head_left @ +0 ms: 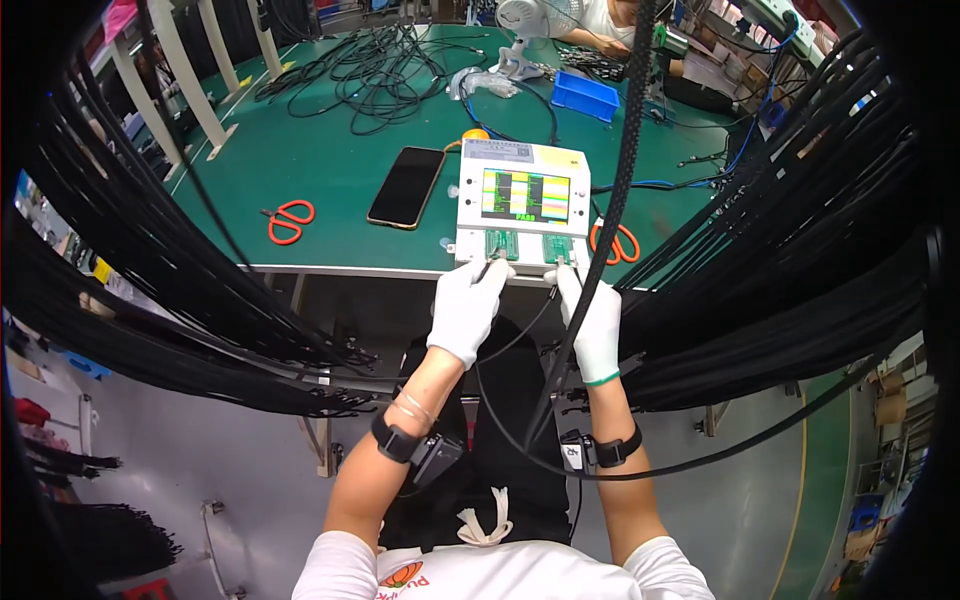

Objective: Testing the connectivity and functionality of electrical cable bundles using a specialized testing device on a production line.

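A white cable tester (pixel 577 160) with a lit colour screen (pixel 526 196) stands at the front edge of the green table. Two small green circuit boards sit in its front, the left board (pixel 495 243) and the right board (pixel 556 247). My left hand (pixel 466 310), in a white glove, pinches a cable connector at the left board. At the right board, my gloved right hand (pixel 596 325) is closed on another connector. Fingertips partly hide both plugs, so how deeply they sit is unclear. A black cable (pixel 533 326) hangs between my hands.
A phone (pixel 407 187) and orange-handled scissors (pixel 288 221) lie left of the tester; more scissors (pixel 622 243) lie right. Black cable bundles (pixel 190 290) hang on both sides. A braided cable (pixel 626 130) crosses in front. Behind are a blue tray (pixel 585 96), a fan (pixel 520 40) and another person's hand (pixel 612 46).
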### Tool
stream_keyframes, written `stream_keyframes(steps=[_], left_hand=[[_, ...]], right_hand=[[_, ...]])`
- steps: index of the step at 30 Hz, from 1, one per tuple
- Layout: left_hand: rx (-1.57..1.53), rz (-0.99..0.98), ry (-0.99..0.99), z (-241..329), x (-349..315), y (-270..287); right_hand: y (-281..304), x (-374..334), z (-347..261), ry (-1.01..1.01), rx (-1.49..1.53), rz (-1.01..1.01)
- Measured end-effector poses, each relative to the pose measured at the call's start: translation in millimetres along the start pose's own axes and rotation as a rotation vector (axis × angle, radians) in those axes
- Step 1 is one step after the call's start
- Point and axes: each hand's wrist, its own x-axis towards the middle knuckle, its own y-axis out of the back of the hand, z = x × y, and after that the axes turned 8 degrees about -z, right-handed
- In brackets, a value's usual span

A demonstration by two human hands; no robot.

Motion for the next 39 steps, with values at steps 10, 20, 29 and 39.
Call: stream_keyframes(steps=[10,20,29,39], left_hand=[[0.207,0.024,-0.243,-15,-21,-17],[-0.212,-0.047,-0.024,-12,-16,-17],[-0.283,-0.021,-0.014,-13,-6,-22],[-0.36,0.033,0.063,1,1,-30]], right_hand=[[-4,-30,-14,0.069,-0.222,0.013],[0,-30,-7,0.205,-0.302,0.037],[-1,-24,-18,-0.071,-0.047,-0.094],[1,-13,-11,-0.168,0.254,-0.154]])
